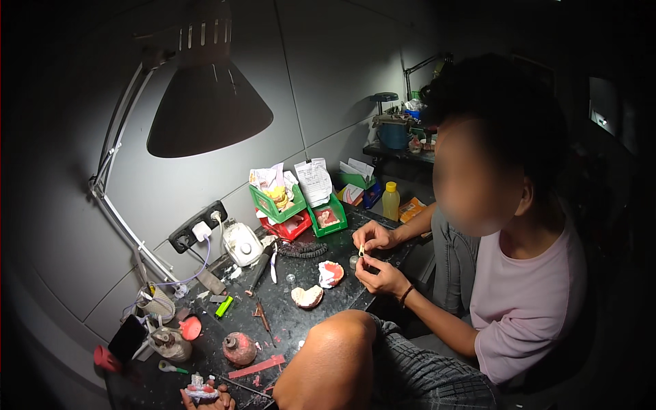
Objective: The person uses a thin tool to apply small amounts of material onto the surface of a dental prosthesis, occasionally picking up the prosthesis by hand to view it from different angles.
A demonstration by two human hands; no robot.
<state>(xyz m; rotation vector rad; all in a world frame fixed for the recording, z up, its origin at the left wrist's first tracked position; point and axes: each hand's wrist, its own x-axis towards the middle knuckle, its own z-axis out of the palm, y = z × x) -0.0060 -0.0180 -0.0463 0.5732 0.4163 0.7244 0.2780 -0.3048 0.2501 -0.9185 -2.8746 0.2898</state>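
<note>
At the lower edge of the head view, my left hand (220, 402) holds a dental cast (201, 389) with white and pink-red parts. The fingers curl round it from both sides, and the frame cuts off the rest of the hand. My right hand is not in view. Near my left hand, a thin metal tool (246, 388) and a pink wax strip (256, 366) lie on the dark table. Just beyond stands a round, pink-stained bottle (239, 349). My bare knee (335, 355) rises beside the table, to the right of these things.
Across from me a person (526, 287) in a pink shirt pinches a small pale piece (361, 251). Two dental casts (307, 296) lie mid-table. A large lamp (210, 113) hangs over the left side. Green and red bins (283, 222) stand by the wall.
</note>
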